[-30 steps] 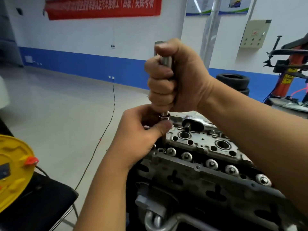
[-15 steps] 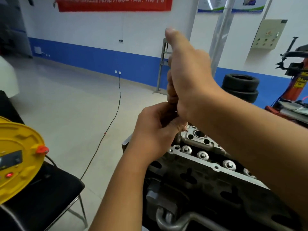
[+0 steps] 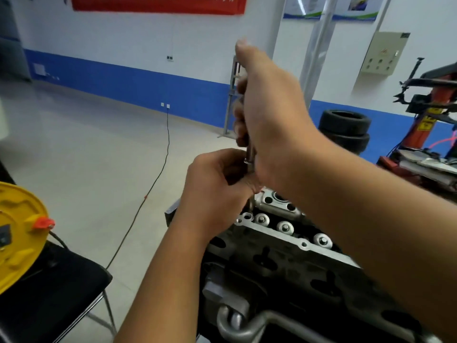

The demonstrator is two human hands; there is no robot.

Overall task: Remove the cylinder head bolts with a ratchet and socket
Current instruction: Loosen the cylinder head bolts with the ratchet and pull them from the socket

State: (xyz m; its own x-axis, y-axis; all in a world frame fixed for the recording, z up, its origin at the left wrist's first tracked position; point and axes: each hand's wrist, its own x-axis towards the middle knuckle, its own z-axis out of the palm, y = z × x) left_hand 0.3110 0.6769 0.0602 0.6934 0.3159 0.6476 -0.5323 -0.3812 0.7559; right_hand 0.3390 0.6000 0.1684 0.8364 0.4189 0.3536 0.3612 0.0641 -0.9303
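Since the earlier frames, the right hand (image 3: 269,115) had rotated about the upright tool shaft (image 3: 251,154), knuckles now facing away, fingers wrapped round it. Left hand (image 3: 217,191) was curled at the shaft's base over the cylinder head (image 3: 279,206), its contents hidden. Risk noted: the socket could ride off the concealed bolt if the shaft leaned, rounding it or pinching the steadying fingers.

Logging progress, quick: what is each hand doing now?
Left hand: curled round the steel tool's lower end, above the grey cylinder head.
Right hand: grips the upright steel tool handle.
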